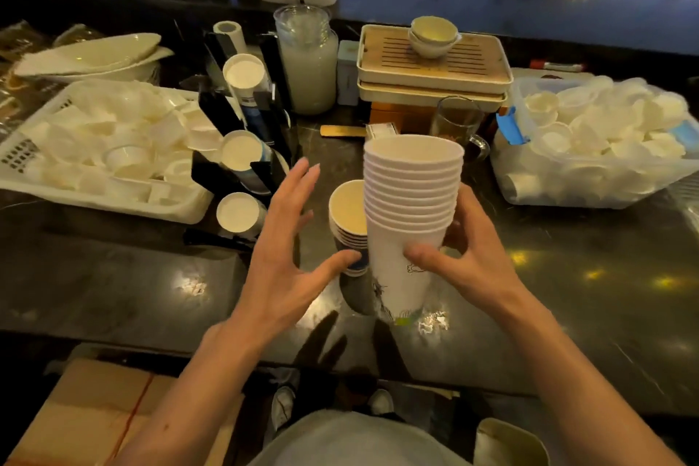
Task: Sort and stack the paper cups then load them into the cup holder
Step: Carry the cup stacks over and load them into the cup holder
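Note:
A tall stack of white paper cups stands upright at the middle of the dark counter, and my right hand grips its lower part from the right. Just left of it stands a shorter stack of blue-banded cups. My left hand is spread open beside that short stack, its thumb touching the stack's base. Left of my hands, the black cup holder leans back with three rows of cups, their white mouths facing me.
A white basket of small cups lies at the left. A clear bin of white cups stands at the right. Behind are a jar, stacked tea trays with bowls and a glass mug.

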Demonstrator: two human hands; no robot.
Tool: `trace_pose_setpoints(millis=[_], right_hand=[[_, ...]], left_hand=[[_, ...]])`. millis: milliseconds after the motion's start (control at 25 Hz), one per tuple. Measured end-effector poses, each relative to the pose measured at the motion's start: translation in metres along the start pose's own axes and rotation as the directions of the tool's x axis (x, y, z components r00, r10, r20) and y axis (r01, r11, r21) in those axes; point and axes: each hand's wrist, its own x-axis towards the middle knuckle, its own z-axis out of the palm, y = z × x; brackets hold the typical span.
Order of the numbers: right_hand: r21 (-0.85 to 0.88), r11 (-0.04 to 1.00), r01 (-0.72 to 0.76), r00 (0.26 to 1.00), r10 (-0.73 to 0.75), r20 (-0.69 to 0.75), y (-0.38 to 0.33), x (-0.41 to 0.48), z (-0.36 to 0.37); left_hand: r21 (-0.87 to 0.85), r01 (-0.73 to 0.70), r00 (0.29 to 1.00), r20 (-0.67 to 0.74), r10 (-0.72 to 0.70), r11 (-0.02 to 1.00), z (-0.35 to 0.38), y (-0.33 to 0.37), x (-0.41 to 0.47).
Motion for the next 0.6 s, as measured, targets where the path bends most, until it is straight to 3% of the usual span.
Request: trace_pose_setpoints(millis=[120,240,600], right_hand=[[0.030,0.999,0.043,0.992,-0.046,0.114,-0.017,0.021,0.027],[0.079,0.996,0.046,0.982,-0.060,0.182,-0.026,0.039,0.050],[0.126,0.985,0.120,0.947,-0.151,0.284,-0.054,0.081,0.099]], left_hand=[[-0.025,-0.016,0.993,0.117,0.019,1.000,-0.031,-0.003,0.016],[-0.011,0.007,0.989,0.147,-0.005,1.000,-0.057,-0.006,0.017],[0.020,-0.011,1.000,0.000,0.011,1.000,-0.100,-0.016,0.012]])
